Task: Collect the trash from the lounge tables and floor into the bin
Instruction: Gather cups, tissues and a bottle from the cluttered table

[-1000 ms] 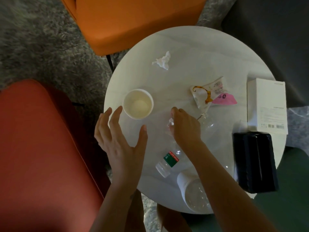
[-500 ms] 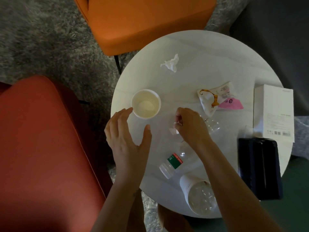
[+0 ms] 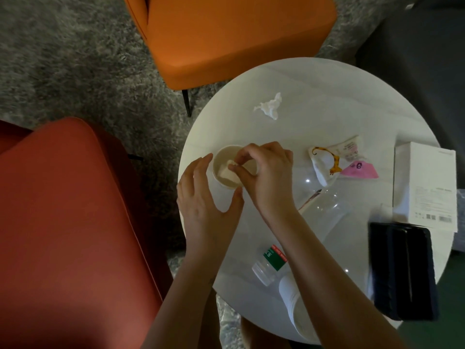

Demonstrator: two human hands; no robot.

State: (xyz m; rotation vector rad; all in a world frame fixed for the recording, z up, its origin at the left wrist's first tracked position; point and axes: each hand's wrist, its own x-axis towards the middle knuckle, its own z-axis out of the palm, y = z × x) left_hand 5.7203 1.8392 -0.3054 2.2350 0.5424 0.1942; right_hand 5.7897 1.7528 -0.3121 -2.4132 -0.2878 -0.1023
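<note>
- Head view: my right hand point(image 3: 268, 177), centre frame, narrows its grip to a pinch on a small white scrap point(image 3: 225, 172) in the mouth of the paper cup point(image 3: 218, 161).
- My left hand point(image 3: 203, 200) spreads its grip wide just lower left of the cup; I cannot tell if it touches.
- On the round bench point(image 3: 327, 96): crumpled tissue point(image 3: 269, 108) above, snack wrapper point(image 3: 337, 159) right, plastic bottle point(image 3: 273, 259) lower centre.
</note>
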